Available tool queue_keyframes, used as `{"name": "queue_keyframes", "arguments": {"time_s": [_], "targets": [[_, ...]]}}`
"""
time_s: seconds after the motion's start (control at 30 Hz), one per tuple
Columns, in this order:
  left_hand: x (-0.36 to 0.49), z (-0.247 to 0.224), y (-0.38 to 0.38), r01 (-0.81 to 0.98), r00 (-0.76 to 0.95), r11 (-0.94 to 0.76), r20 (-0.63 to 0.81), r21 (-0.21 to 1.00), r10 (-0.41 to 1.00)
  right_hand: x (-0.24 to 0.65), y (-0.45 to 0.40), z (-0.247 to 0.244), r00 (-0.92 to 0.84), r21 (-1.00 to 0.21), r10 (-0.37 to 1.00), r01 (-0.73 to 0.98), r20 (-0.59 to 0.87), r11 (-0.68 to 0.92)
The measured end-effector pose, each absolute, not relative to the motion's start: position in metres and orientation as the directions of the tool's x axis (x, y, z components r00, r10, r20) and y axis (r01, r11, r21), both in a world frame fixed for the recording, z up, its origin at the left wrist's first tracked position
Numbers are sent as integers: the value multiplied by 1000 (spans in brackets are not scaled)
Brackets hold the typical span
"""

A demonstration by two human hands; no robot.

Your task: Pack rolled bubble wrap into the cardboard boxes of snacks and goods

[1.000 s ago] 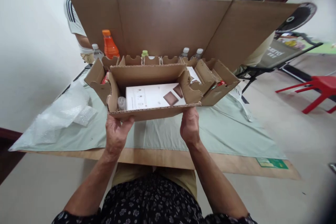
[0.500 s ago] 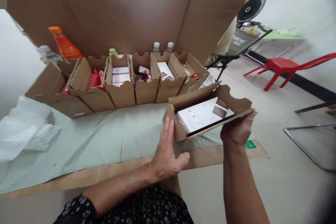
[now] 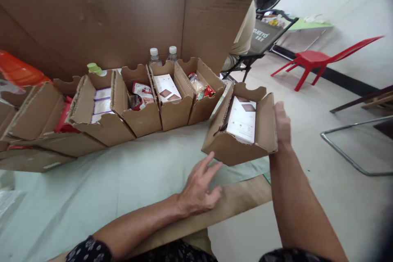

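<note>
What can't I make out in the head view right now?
All in the head view:
Right fingers: blurred, partly hidden by the near box.
That box's underside: hidden by its walls; contact with the cloth unclear.
White carton inside: print too small.
Orange bottle: cut off by the left edge.
White-capped bottles: lower parts hidden by the boxes.

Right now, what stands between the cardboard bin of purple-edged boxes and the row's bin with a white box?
Head view: another cardboard bin, holding a red and white packet, stands there.
</note>
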State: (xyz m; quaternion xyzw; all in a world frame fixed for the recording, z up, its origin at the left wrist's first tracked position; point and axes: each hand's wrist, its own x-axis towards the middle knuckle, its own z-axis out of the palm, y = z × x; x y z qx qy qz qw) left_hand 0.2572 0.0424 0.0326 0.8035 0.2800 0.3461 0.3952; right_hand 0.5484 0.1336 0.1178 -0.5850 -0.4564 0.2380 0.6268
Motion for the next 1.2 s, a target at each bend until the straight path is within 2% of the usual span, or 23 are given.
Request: {"name": "queue_keyframes", "arguments": {"time_s": [0.1,0.17,0.33,0.5,0.7,0.8,1.0,1.2], "targets": [[237,35,63,260,424,-457,325,850,845,535,74,101,578,-972,782,116,232,203],[237,38,78,281,378,-396,278,874,883,518,35,82,587,-967,769,128,254,222],[272,38,90,216,523,-337,183,917,833,484,1,36,482,-960,865,280,139,-1],[304,31,78,217,575,-363,182,906,798,495,27,37,507,-962,856,269,101,-46],[330,39,101,236,577,-422,223,875,785,530,67,48,509,-983,850,175,137,54],[341,37,115,243,596,-460,243,854,766,551,93,49,485,-989,862,92,148,118],[344,19,121,259,656,-510,238,820,716,581,138,49,422,-991,905,-83,58,102],[344,12,119,282,655,-523,237,804,718,591,173,47,363,-985,925,-84,109,149]]}}
